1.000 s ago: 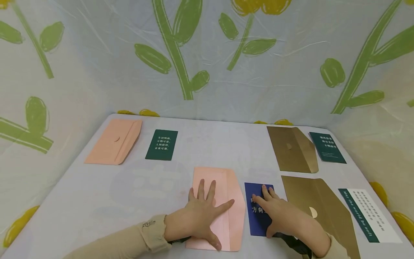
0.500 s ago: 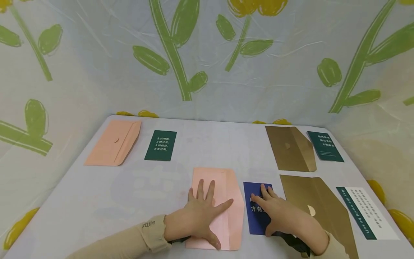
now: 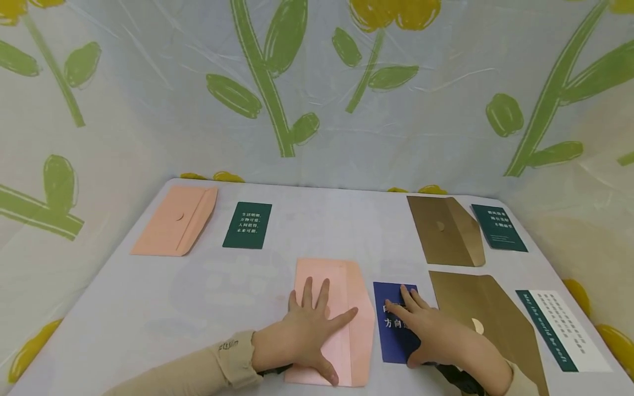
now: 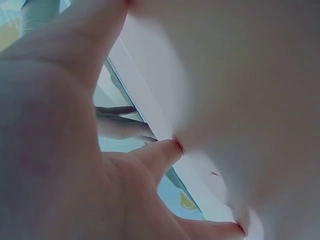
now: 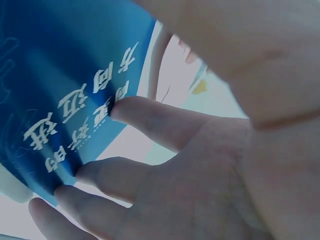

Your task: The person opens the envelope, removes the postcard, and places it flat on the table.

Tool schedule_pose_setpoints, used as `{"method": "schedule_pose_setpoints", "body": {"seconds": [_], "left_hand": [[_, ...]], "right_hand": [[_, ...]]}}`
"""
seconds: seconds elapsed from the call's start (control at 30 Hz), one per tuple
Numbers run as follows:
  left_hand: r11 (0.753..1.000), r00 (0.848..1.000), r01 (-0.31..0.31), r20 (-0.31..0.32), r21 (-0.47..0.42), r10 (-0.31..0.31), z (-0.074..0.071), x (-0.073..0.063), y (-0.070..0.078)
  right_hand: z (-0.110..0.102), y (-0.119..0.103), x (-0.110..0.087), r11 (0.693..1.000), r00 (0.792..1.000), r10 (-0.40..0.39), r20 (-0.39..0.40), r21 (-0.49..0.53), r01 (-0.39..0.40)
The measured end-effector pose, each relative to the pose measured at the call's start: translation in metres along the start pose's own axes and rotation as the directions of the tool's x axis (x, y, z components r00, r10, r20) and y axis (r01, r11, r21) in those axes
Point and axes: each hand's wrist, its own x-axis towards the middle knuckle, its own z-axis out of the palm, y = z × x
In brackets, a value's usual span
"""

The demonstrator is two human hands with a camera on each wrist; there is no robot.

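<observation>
Fingers spread wide, my left hand (image 3: 308, 333) rests on a pink envelope (image 3: 362, 330) whose flap side points right. In the left wrist view its fingertips touch the pale envelope surface (image 4: 240, 100). My right hand (image 3: 436, 330) lies just to the right, fingertips down on a dark blue card (image 3: 391, 347) with white printed characters. Part of that lettering is hidden under the hand in the head view. The right wrist view shows more of the blue card (image 5: 65, 65), with the fingers straight and touching it along one side.
A second pink envelope (image 3: 163, 228) and a green card (image 3: 247, 225) lie back left. Two gold-brown envelopes, one far (image 3: 436, 236) and one near (image 3: 495, 313), lie right. Beside them are another green card (image 3: 502, 234) and a white-and-green card (image 3: 569, 333). Flowered sheeting (image 3: 173, 110) surrounds the table.
</observation>
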Motion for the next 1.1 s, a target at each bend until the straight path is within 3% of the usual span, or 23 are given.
{"method": "schedule_pose_setpoints", "body": {"seconds": [0.53, 1.1], "left_hand": [[1.0, 1.0, 0.007, 0.013, 0.004, -0.008, -0.003, 0.002, -0.002], [0.999, 1.0, 0.024, 0.007, -0.044, -0.024, -0.009, 0.019, -0.012]], "right_hand": [[0.0, 0.009, 0.001, 0.998, 0.999, -0.039, -0.01, 0.047, 0.039], [-0.012, 0.012, 0.015, 0.997, 0.999, -0.044, -0.008, 0.066, 0.044]]}}
